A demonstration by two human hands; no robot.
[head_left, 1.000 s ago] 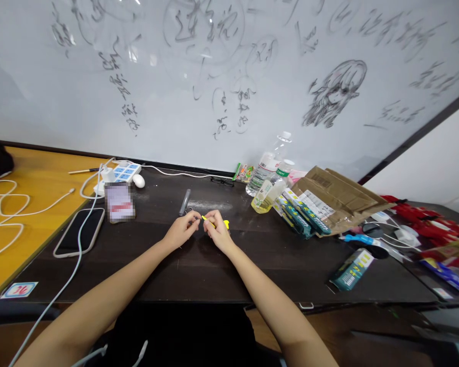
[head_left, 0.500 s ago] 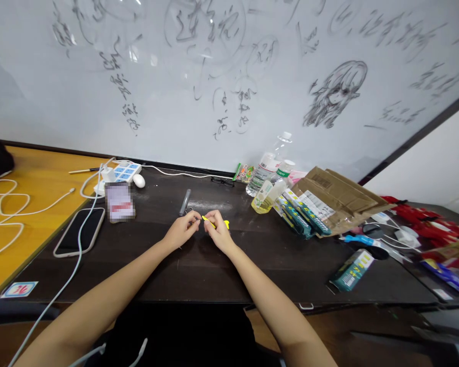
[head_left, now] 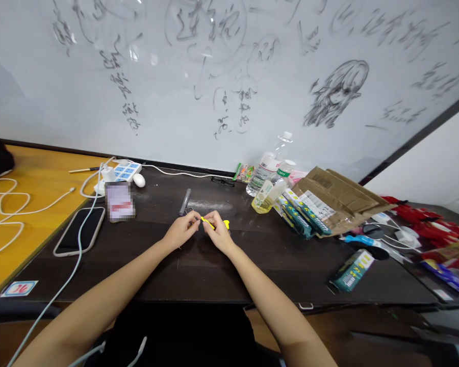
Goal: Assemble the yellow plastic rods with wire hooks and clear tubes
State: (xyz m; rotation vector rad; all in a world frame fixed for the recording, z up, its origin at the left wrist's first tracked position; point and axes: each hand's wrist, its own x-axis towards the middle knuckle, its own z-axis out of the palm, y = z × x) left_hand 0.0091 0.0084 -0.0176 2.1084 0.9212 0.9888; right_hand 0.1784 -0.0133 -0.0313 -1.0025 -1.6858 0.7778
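Observation:
Above the dark desk, my right hand (head_left: 218, 233) pinches a small, thin yellow piece (head_left: 207, 223) between thumb and fingers. Its tip points left toward my other hand; its exact kind is too small to tell. My left hand (head_left: 182, 230) is closed in a pinch on a thin dark piece that I cannot make out, close to the yellow tip. Another bit of yellow (head_left: 226, 224) shows just right of my right fingers. Beyond my left hand lies a clear narrow tube (head_left: 184, 202).
A phone (head_left: 80, 232), a power strip (head_left: 126, 171) and white cables are at the left. Water bottles (head_left: 265, 168), green boxes (head_left: 304, 216) and a brown cardboard parcel (head_left: 336, 196) stand at the right. Black glasses (head_left: 222, 181) lie by the whiteboard (head_left: 156, 102).
The tip of the yellow piece has shifted slightly left, toward my left fingers. Both hands stay in nearly the same place.

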